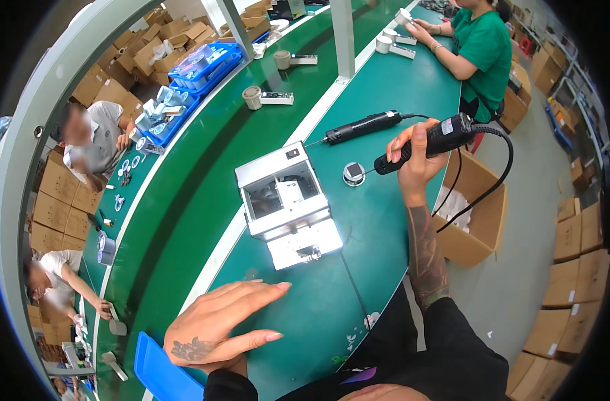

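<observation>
My right hand (pixel 417 157) grips a black electric screwdriver (pixel 450 134) with a cord. Its thin bit points left, toward a small round metal piece with a dark square top (pixel 353 174); I cannot tell whether they touch. Fingers stretched and apart, my left hand (pixel 218 324) hovers over or rests at the near edge of the green table, holding nothing. Between the hands and farther off stands a white box-shaped machine (pixel 257 172), probably a screw feeder, with a window and a brightly lit front. Behind it lies a second black electric screwdriver (pixel 363 127).
A blue tray (pixel 159 367) sits beside my left hand. The green conveyor (pixel 184 160) carries round-headed grey devices (pixel 251 98). An open carton (pixel 475 234) stands right of the table. A co-worker in green (pixel 486 53) sits far right; others work across the belt. A grey post (pixel 343 40) rises beyond.
</observation>
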`<state>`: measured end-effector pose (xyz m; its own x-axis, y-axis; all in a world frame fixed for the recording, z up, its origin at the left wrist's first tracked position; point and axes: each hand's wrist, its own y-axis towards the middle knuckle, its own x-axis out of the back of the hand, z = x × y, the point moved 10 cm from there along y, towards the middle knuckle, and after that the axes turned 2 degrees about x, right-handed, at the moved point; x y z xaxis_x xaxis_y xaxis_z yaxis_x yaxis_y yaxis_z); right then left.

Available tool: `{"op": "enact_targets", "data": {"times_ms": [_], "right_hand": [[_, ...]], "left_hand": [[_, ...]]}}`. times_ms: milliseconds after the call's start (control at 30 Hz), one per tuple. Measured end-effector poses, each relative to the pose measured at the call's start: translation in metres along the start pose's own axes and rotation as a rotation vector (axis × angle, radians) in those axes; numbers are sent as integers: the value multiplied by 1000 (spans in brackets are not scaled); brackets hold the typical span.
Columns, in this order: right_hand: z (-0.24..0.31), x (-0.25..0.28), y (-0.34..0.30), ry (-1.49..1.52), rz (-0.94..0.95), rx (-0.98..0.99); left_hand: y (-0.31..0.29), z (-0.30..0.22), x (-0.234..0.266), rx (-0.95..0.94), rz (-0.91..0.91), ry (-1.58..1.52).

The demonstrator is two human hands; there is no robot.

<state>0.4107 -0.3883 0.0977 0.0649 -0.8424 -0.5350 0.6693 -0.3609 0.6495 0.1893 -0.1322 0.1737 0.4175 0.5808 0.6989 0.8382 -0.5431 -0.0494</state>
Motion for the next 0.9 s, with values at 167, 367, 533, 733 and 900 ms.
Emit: {"op": "enact_targets", "data": {"times_ms": [167, 367, 533, 733, 900], "right_hand": [[-3, -23, -2, -38, 83, -45], [0, -35, -4, -80, 90, -30], [-31, -81, 4, -291, 249, -245], [-37, -90, 7, -338, 290, -240], [-28, -72, 15, -319, 199, -191]], "left_hand": [[-9, 1, 3, -4, -11, 7], [-11, 4, 8, -19, -47, 8], [-19, 4, 19, 24, -124, -44], [-28, -1, 27, -63, -162, -30], [-51, -41, 36, -598, -294, -106]]}}
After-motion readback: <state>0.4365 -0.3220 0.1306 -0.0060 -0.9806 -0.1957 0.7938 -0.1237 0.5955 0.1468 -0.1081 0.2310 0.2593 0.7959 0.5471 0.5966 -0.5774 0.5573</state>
